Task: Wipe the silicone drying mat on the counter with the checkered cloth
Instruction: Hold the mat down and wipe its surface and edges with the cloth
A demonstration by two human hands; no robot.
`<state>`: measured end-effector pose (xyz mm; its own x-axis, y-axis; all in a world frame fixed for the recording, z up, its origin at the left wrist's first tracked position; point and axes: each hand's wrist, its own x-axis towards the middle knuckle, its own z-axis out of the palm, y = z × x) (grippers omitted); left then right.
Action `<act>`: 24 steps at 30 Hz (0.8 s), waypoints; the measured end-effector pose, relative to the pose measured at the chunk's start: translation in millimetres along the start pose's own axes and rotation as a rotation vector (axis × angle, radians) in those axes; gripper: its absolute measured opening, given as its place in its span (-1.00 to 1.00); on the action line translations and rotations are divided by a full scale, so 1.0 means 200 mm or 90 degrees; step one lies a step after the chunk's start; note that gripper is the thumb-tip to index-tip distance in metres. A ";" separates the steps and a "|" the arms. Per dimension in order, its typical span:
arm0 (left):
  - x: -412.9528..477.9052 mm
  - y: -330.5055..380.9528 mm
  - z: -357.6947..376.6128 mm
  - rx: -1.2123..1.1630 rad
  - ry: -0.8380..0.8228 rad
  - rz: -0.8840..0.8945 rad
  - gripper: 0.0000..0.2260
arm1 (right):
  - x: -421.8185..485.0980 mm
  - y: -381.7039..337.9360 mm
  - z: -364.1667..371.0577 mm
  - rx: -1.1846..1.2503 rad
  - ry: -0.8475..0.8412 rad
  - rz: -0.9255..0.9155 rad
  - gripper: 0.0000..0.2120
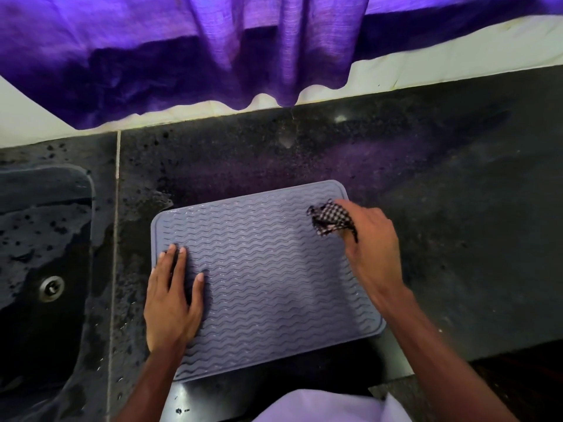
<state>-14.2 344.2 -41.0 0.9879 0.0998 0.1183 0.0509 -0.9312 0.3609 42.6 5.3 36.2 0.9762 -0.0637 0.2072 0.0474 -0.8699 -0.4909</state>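
Note:
A grey-blue silicone drying mat (268,281) with a wavy ribbed surface lies flat on the dark speckled counter (457,223), close to its near edge. My left hand (172,300) presses palm-down on the mat's left side, fingers spread and holding nothing. My right hand (370,242) is over the mat's far right corner, closed on a bunched black-and-white checkered cloth (330,220). The cloth sticks out past my fingers and rests on the mat.
A dark wet sink (39,269) with a metal drain (51,288) sits to the left of the mat. A purple curtain (213,50) hangs over the white ledge at the counter's back. Water drops lie on the counter between sink and mat.

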 end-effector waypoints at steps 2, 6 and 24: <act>0.00 0.00 0.00 -0.001 -0.005 -0.002 -0.43 | 0.00 0.00 0.06 -0.078 -0.047 -0.072 -0.43; 0.00 -0.01 0.00 0.000 -0.008 0.000 -0.43 | -0.09 0.06 0.18 -0.077 -0.048 -0.140 -0.39; 0.00 -0.01 0.00 -0.002 -0.026 0.001 -0.42 | 0.29 0.02 0.24 0.035 -0.090 -0.115 -0.74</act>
<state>-14.8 346.8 -41.6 0.9931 0.0842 0.0810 0.0493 -0.9305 0.3630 110.3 22.5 6.1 0.9707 0.1625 0.1770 0.2310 -0.8330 -0.5027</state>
